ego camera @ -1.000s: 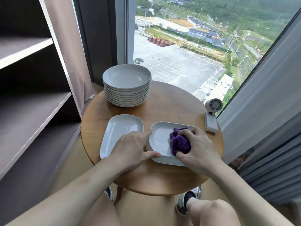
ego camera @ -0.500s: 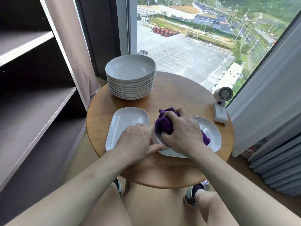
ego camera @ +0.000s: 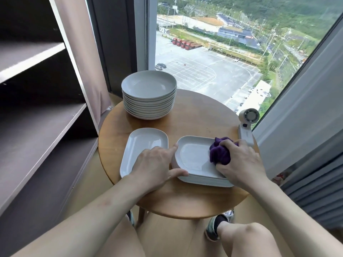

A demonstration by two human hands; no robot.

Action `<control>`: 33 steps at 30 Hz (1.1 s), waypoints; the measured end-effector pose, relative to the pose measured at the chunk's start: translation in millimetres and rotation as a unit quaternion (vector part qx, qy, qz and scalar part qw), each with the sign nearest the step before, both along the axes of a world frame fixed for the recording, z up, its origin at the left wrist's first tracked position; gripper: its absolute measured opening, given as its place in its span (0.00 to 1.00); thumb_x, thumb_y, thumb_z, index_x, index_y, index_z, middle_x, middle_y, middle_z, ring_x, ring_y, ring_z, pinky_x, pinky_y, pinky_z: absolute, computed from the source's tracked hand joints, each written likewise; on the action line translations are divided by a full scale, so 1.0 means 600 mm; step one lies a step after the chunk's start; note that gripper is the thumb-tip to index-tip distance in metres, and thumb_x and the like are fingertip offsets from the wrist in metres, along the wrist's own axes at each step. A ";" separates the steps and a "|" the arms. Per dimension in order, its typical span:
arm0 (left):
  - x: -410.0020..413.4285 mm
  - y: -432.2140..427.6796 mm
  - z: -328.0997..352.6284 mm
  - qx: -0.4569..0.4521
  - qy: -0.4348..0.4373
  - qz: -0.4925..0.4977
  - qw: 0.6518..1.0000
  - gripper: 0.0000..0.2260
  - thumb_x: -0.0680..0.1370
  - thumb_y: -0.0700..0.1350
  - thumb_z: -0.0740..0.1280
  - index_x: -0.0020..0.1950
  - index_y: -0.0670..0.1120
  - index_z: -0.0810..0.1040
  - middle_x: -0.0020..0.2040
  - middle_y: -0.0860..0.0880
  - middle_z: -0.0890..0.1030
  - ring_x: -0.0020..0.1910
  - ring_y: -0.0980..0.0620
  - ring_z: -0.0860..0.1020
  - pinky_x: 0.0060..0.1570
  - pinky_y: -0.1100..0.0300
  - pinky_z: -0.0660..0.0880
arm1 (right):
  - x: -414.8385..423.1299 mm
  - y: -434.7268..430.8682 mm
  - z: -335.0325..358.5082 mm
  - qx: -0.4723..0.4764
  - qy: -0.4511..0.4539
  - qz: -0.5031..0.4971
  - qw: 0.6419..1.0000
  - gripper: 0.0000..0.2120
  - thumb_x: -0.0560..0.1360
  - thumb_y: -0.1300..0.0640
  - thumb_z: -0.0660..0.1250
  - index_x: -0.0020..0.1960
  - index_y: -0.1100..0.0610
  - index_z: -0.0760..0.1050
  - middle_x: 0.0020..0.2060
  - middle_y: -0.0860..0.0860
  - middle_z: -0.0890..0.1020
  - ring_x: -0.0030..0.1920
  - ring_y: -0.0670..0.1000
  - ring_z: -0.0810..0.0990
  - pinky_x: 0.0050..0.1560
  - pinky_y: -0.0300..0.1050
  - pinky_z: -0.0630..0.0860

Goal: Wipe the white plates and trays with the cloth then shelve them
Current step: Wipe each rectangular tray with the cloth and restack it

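Observation:
On the round wooden table [ego camera: 196,115] a stack of white rectangular trays [ego camera: 193,156] lies at the front right. My right hand [ego camera: 241,164] grips a bunched purple cloth [ego camera: 220,153] and presses it onto the right side of the top tray. Over the stack's left edge lies my left hand [ego camera: 156,164], forefinger on the rim and thumb against the front corner. A single white tray [ego camera: 143,143] lies just left of the stack, partly under my left hand. Behind, a stack of round white plates [ego camera: 148,93] stands at the table's back left.
A dark shelf unit [ego camera: 37,123] with several bare shelves stands at the left, close to the table. A small white fan [ego camera: 246,125] sits at the table's right edge. Behind are a window and curtains. My knees and shoes show below the table.
My right hand has swept the cloth from the tray's left end across to its right side. The left hand has stayed on the stack's left edge.

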State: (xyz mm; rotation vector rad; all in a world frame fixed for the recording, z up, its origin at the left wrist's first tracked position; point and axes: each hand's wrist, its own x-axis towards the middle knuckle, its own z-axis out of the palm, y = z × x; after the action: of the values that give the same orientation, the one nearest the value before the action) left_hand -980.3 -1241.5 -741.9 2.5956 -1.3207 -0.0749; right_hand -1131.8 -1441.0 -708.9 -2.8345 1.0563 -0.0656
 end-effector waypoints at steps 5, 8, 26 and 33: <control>0.006 -0.002 -0.009 -0.039 0.038 0.005 0.999 0.43 0.70 0.76 0.63 0.80 0.56 0.62 0.62 0.51 0.81 0.63 0.49 0.76 0.55 0.52 0.72 | -0.026 0.007 -0.001 0.067 -0.045 0.033 0.996 0.28 0.68 0.39 0.73 0.66 0.36 0.73 0.57 0.50 0.73 0.56 0.59 0.76 0.59 0.51 0.73; 0.007 -0.003 -0.012 -0.068 0.073 0.006 0.995 0.44 0.69 0.75 0.66 0.80 0.55 0.63 0.64 0.52 0.80 0.65 0.50 0.75 0.57 0.53 0.73 | -0.024 0.009 0.002 0.088 -0.058 0.059 0.993 0.25 0.67 0.38 0.73 0.63 0.34 0.74 0.58 0.46 0.74 0.55 0.55 0.76 0.55 0.47 0.71; 0.012 0.001 -0.009 -0.149 0.204 0.000 0.968 0.30 0.67 0.66 0.76 0.68 0.65 0.75 0.50 0.53 0.84 0.53 0.50 0.79 0.52 0.49 0.77 | 0.072 0.084 -0.004 0.072 -0.091 0.154 0.981 0.25 0.69 0.40 0.73 0.64 0.41 0.77 0.61 0.50 0.76 0.56 0.57 0.79 0.52 0.49 0.75; 0.004 0.001 -0.003 -0.086 0.116 0.017 0.989 0.42 0.68 0.73 0.70 0.78 0.61 0.65 0.66 0.50 0.80 0.66 0.48 0.75 0.61 0.49 0.75 | 0.073 0.048 -0.008 0.008 -0.067 0.068 0.995 0.23 0.73 0.37 0.67 0.67 0.42 0.74 0.60 0.53 0.75 0.55 0.62 0.78 0.53 0.50 0.73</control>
State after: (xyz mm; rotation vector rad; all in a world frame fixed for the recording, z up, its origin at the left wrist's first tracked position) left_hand -977.9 -1241.2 -743.8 2.3818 -1.1461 -0.2400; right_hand -1088.1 -1412.0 -713.5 -2.8328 0.8302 -0.2291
